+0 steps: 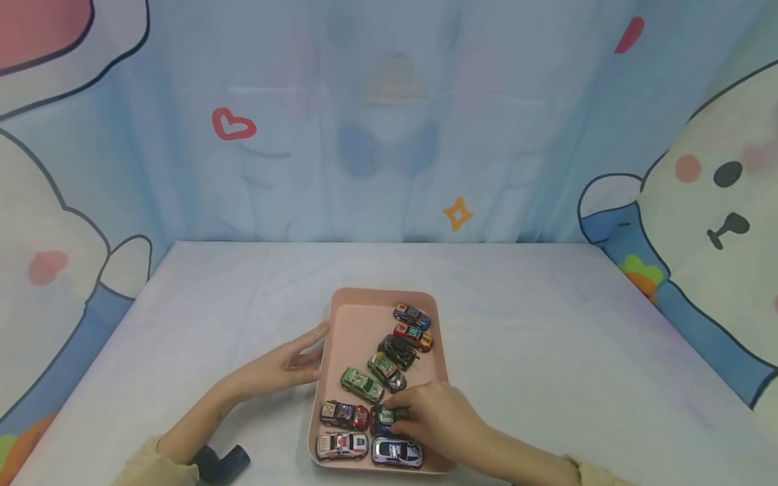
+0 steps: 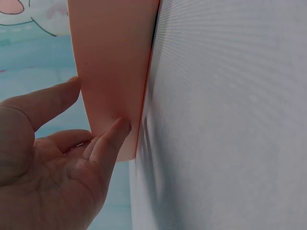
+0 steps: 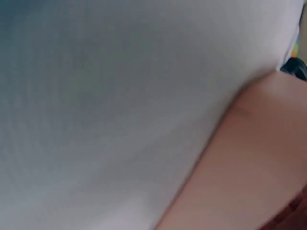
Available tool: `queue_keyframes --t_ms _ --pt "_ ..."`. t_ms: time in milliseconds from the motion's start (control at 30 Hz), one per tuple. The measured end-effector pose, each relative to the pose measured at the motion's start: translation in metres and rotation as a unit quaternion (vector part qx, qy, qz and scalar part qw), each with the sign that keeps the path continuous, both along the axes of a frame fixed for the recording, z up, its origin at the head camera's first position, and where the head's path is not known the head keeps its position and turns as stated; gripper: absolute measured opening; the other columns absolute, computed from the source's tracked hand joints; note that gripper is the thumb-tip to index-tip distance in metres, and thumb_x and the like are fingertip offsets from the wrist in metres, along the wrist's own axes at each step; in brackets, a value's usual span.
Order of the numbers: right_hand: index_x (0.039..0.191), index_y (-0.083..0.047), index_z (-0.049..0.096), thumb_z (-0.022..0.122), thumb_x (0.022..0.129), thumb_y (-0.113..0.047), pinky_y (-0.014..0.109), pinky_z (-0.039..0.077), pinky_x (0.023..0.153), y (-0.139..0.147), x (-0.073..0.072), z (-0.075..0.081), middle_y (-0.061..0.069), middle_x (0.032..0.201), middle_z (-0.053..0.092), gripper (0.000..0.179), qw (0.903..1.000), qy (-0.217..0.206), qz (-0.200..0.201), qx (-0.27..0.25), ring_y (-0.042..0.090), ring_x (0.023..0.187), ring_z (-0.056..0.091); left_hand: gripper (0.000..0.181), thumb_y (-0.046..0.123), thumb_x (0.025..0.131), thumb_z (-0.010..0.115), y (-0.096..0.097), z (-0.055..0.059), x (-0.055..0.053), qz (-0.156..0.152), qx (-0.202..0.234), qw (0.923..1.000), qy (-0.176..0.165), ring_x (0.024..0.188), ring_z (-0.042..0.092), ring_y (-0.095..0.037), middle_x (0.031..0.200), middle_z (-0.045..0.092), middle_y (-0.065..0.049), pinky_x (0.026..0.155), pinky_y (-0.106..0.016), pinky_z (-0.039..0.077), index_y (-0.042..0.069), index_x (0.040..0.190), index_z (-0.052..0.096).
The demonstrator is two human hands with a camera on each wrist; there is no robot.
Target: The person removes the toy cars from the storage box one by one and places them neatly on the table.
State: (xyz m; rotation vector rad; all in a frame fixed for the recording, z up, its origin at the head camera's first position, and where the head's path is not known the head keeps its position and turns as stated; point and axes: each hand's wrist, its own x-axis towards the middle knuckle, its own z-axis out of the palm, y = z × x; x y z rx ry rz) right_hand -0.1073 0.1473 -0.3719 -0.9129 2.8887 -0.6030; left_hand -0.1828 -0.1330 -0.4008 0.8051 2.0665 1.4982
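Note:
A pink tray lies on the white-covered table with several toy cars in it. At its left side my left hand rests extended fingers against the outer wall; the left wrist view has these fingertips on the tray wall. Over the tray's lower right my right hand pinches a dark green and blue toy car, partly hidden by the fingers. A white and blue car sits just below it, a black and red car to its left, and a green car above.
More toy cars, among them a black one and a red and yellow one, run up the tray's right side. A white car fills the lower left corner. A dark curved object lies near the left sleeve.

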Motion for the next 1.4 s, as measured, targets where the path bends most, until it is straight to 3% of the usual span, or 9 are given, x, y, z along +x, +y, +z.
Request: queue_keyframes --t_ms 200,300,433,600,767,1000,1400 --pt "0.099 -0.013 0.074 0.078 0.075 -0.021 0.026 0.054 0.062 0.017 -0.012 0.02 -0.003 0.09 0.071 0.025 0.9974 0.018 -0.013 -0.069 0.008 0.078 0.065 0.075 0.013 0.093 0.059 0.0 0.001 0.002 0.004 -0.002 1.0 -0.002 0.134 0.024 -0.034 0.155 0.001 -0.011 0.103 -0.046 0.031 0.008 0.151 0.011" --pt "0.1 -0.01 0.073 0.078 0.076 -0.017 0.028 0.055 0.067 0.034 -0.028 0.031 -0.001 0.092 0.07 0.026 0.993 0.044 -0.039 -0.102 0.009 0.079 0.065 0.075 0.013 0.093 0.059 -0.001 0.001 0.002 0.004 -0.001 1.0 0.0 0.134 0.024 -0.034 0.155 0.001 -0.011 0.103 -0.045 0.031 0.008 0.151 0.011" --pt "0.102 -0.004 0.072 0.076 0.078 -0.012 0.039 0.055 0.075 0.063 -0.056 0.04 0.005 0.093 0.07 0.026 0.9863 0.072 -0.103 -0.107 0.02 0.085 0.066 0.075 0.013 0.093 0.059 -0.001 0.001 0.002 0.002 0.0 1.0 0.0 0.134 0.024 -0.034 0.155 0.001 -0.011 0.103 -0.045 0.031 0.008 0.151 0.011" --pt "0.102 0.001 0.07 0.074 0.08 -0.01 0.042 0.055 0.067 0.098 -0.09 0.026 0.01 0.09 0.07 0.025 0.983 0.072 -0.143 -0.089 0.028 0.083 0.066 0.075 0.013 0.093 0.059 -0.002 0.0 0.001 0.0 0.001 1.0 -0.002 0.134 0.024 -0.034 0.155 0.001 -0.011 0.103 -0.044 0.032 0.008 0.151 0.01" --pt "0.102 0.001 0.07 0.074 0.08 -0.011 0.043 0.053 0.066 0.113 -0.11 0.011 0.012 0.091 0.069 0.025 0.9828 0.05 -0.169 -0.054 0.03 0.083 0.065 0.075 0.013 0.093 0.058 -0.001 0.001 0.001 -0.003 0.001 1.0 -0.002 0.135 0.023 -0.033 0.155 0.0 -0.011 0.104 -0.044 0.031 0.01 0.151 0.01" --pt "0.101 0.001 0.07 0.074 0.08 -0.012 0.042 0.053 0.07 0.115 -0.125 0.002 0.013 0.093 0.069 0.025 0.9822 0.02 -0.186 -0.009 0.028 0.084 0.064 0.075 0.015 0.093 0.059 0.0 0.0 0.0 0.003 -0.003 1.0 -0.005 0.134 0.024 -0.033 0.155 0.001 -0.009 0.103 -0.047 0.031 0.011 0.151 0.011" --pt "0.101 0.001 0.07 0.073 0.081 -0.012 0.038 0.053 0.066 0.111 -0.132 -0.003 0.011 0.091 0.069 0.024 0.9783 -0.009 -0.204 0.036 0.024 0.08 0.064 0.075 0.012 0.093 0.059 -0.001 0.0 0.0 0.0 0.002 1.0 -0.004 0.135 0.022 -0.033 0.155 0.001 -0.01 0.104 -0.044 0.031 0.009 0.151 0.011"
